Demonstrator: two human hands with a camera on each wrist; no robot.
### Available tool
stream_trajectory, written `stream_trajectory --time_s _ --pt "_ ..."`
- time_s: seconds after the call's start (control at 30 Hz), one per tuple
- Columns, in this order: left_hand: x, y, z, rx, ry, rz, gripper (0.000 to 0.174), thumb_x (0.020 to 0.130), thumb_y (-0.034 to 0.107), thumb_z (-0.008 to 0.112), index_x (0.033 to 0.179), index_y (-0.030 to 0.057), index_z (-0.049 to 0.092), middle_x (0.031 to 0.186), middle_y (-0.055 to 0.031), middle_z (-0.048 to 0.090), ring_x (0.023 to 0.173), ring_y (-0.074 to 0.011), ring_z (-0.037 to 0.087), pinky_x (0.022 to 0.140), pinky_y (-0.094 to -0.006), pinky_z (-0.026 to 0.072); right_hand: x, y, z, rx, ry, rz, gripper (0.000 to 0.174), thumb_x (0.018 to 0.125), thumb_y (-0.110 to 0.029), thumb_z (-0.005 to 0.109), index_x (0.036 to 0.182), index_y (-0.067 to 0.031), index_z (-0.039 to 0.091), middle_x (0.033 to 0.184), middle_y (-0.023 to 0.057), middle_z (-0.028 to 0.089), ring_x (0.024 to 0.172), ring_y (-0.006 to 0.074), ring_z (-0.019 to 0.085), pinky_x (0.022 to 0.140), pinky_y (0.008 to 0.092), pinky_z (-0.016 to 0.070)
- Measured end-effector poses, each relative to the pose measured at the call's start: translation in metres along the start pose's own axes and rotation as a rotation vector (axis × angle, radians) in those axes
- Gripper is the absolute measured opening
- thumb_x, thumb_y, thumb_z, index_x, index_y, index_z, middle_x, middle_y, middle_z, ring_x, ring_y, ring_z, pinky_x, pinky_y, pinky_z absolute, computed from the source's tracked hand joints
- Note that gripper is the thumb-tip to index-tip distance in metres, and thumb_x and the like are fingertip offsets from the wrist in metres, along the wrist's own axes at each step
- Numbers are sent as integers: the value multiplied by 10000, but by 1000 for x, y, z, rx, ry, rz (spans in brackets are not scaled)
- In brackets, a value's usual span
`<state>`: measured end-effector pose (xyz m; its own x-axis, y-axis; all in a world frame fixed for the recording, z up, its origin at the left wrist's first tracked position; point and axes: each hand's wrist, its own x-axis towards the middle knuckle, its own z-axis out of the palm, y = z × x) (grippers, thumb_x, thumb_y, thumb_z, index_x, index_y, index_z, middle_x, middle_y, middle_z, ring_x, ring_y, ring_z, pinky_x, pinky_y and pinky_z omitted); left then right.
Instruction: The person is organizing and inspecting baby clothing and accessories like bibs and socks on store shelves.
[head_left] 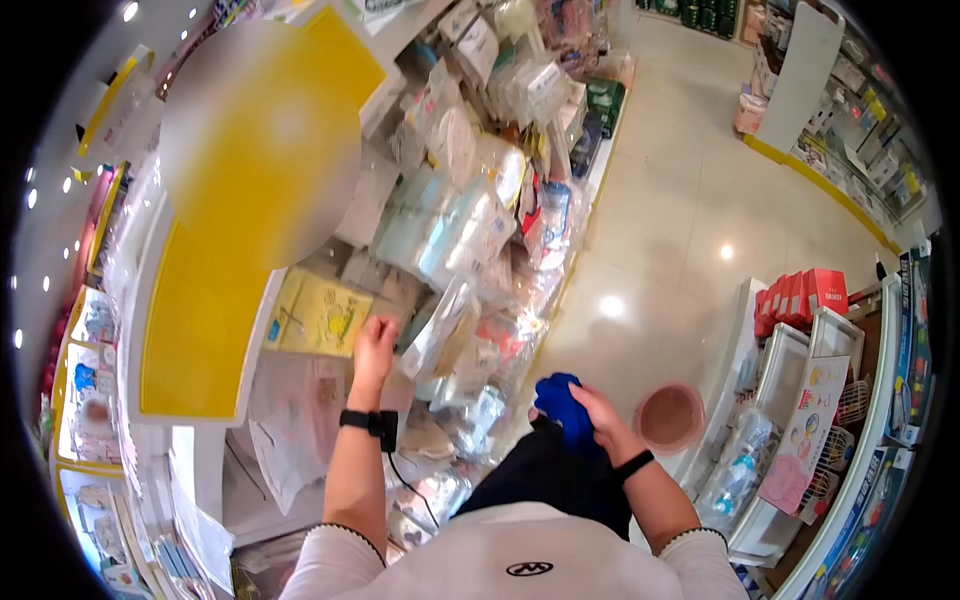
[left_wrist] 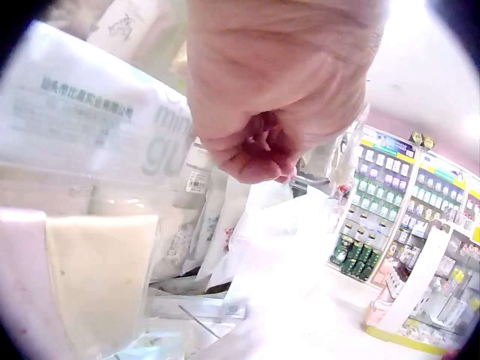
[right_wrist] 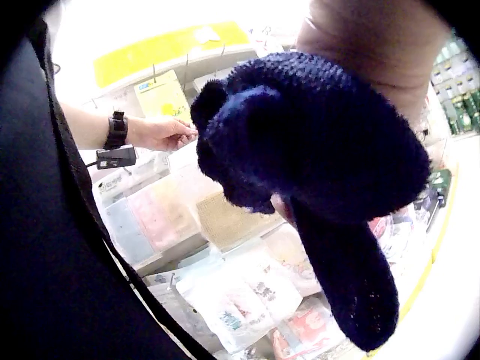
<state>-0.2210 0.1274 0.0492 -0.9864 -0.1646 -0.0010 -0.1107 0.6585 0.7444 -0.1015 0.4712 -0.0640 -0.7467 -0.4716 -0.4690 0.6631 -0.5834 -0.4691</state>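
Observation:
My right hand (head_left: 597,415) grips a bunched blue plush cloth (head_left: 566,410) in front of dark trousers. In the right wrist view the cloth (right_wrist: 300,142) hides most of the fingers, and one flap hangs below. My left hand (head_left: 374,350) reaches to the hanging packages, fingers curled, beside a yellow package (head_left: 320,315). Seen from the left wrist, this hand (left_wrist: 281,90) makes a loose fist with a hollow in it and no thing showing inside. A clear bag of folded cream cloth (left_wrist: 101,277) hangs beside it.
Packaged textiles (head_left: 440,225) crowd the rack on the left, below a yellow panel (head_left: 200,350). A pinkish round tub (head_left: 670,418) stands on the tiled floor (head_left: 640,190). Shelves with red boxes (head_left: 825,290) and a pink box (head_left: 800,440) are at the right.

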Motion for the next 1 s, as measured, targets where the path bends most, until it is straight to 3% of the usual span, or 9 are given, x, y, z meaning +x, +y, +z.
stream_trajectory --time_s 0.17,0.23,0.37,0.43,0.5,0.57,0.7,0.9,1.0 --pt "-11 -14 49 50 91 80 227 854 229 550 845 4 571 760 -174 606 671 -284 599 610 -367 462 51 21 -15 2 -55 140 407 928 -330 397 1162 -8 482 1002 119 610 831 233 615 673 322 508" --pt "-26 -18 81 214 -17 108 189 841 195 557 858 8 575 816 -173 608 691 -316 596 630 -397 463 86 49 -34 -117 231 97 392 914 -330 436 1119 -2 500 968 120 613 795 236 614 650 338 512" --pt "-52 -67 135 184 -287 16 179 820 145 583 956 29 582 905 -152 599 729 -257 588 673 -348 471 91 63 -40 91 118 237 389 876 -294 524 1134 -4 533 967 88 626 821 187 611 708 307 502" --pt "-61 -86 158 218 -395 162 232 814 147 591 1009 23 573 967 -156 594 805 -263 590 725 -342 472 115 79 -35 -2 276 166 354 852 -278 569 1095 -21 551 946 97 621 766 194 618 676 336 517" --pt "-64 -93 178 217 -528 15 238 795 139 595 1003 25 580 948 -165 595 862 -304 581 752 -361 464 130 78 -31 -39 226 216 368 832 -278 596 1091 -19 554 946 90 619 757 177 617 648 318 520" --pt "-64 -111 198 131 -612 -173 235 809 140 577 1010 20 580 960 -143 613 857 -257 607 736 -349 476 140 90 -37 -56 302 86 377 842 -343 578 1008 -4 587 882 88 620 669 163 608 547 289 510" --pt "-81 -145 252 91 -650 -177 207 833 147 549 992 19 582 906 -153 616 793 -263 614 712 -344 480 106 118 -105 -97 375 363 363 833 -344 580 910 3 655 810 61 639 728 120 578 654 225 442" --pt "-114 -195 382 144 -669 -251 173 802 100 554 958 31 581 965 -141 571 828 -296 572 747 -374 462 -4 132 -183 -648 804 350 441 819 -364 591 908 68 616 775 78 629 691 161 571 642 279 445" --pt "-128 -243 471 248 -666 -172 190 793 88 556 978 49 576 987 -132 563 876 -299 565 770 -390 462 -41 124 -238 -376 937 329 374 854 -315 559 894 53 611 813 110 640 724 183 614 650 270 470"
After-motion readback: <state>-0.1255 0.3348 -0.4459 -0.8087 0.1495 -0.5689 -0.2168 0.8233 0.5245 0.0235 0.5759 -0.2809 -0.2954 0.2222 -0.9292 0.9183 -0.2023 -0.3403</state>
